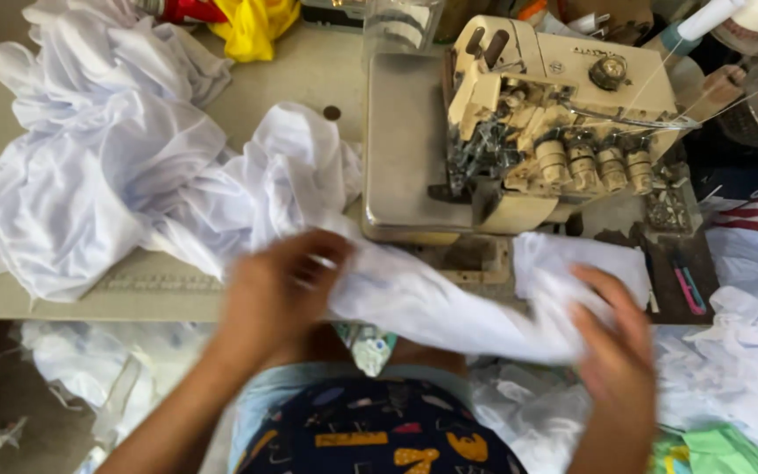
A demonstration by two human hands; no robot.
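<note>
A beige tabletop [309,70] carries a cream overlock sewing machine [537,123]; heaped white fabric [98,175] lies left of it. Before it, left hand [278,285] and right hand [611,347], fingers closed, grip a white cloth strip [449,303].

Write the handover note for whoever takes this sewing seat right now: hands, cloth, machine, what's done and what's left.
Left hand: gripping the white cloth piece at its left end.
Right hand: holding the same piece at its right end, by the table edge.
The piece lies stretched in front of the overlock machine, not under its foot.
Done: piece picked up; a white fabric pile lies to the left.
Left: feeding it into the machine; no stitching shows yet.
</note>
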